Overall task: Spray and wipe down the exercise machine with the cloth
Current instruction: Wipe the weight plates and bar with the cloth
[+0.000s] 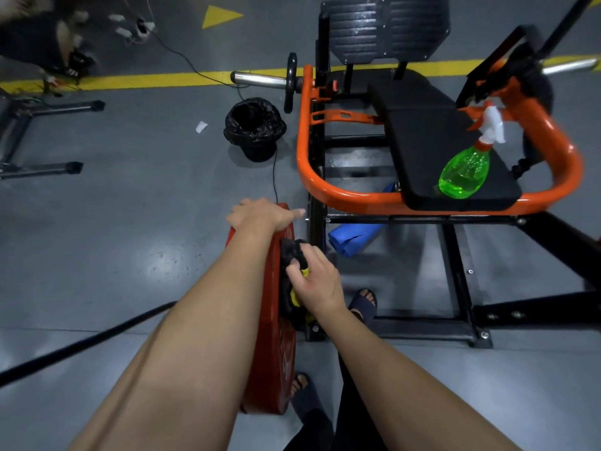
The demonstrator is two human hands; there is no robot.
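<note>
Cloth (290, 252) clutched by right grip (316, 285) meets plate (272, 359), lettering unreadable; left grip (257, 217) clasps rim.

A glossy grey floor (130, 222) is reflecting overhead light; a painted yellow stripe (146, 80) is running past a black-bagged round bin (255, 128).

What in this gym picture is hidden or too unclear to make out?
All in the head view:
- Red weight plate: seen edge-on; right hand and cloth cover part of its side face.
- Left hand: fingertips hidden behind the plate's rim.
- Blurred figure, top-left corner: cut off by the edge.
- Blue roll: partly under the black frame bar.
- White scrap: too small to identify.
</note>
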